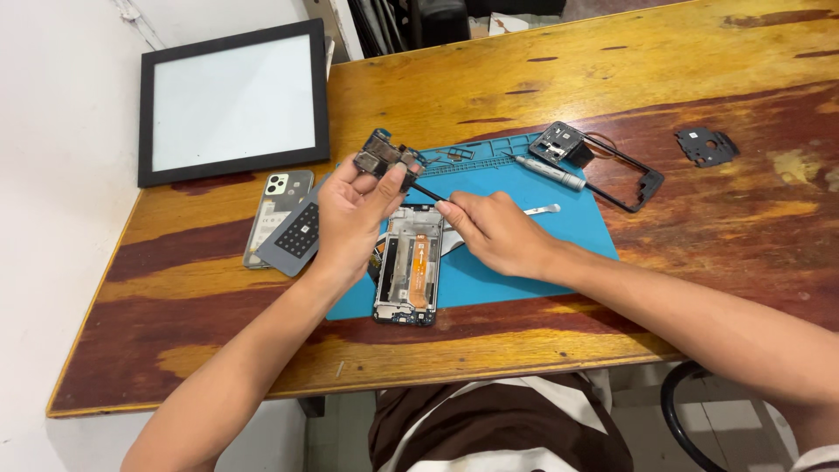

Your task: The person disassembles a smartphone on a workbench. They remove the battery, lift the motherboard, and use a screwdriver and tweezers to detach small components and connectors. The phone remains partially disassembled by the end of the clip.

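Observation:
My left hand (350, 218) holds a small dark circuit board (386, 157) raised above the blue work mat (524, 236). My right hand (498, 232) grips a thin black tool (426, 192) whose tip touches the underside of that board. Just below both hands an opened phone body (409, 267) with an orange flex strip lies on the mat's left part.
A black phone frame (603, 166), a grey screwdriver (549, 172) and a metal pry piece (542, 210) lie at the mat's far side. A phone back cover (275, 214) and grey plate (297, 234) sit left. A black-framed panel (234, 103) leans at back left; a dark bracket (706, 145) is right.

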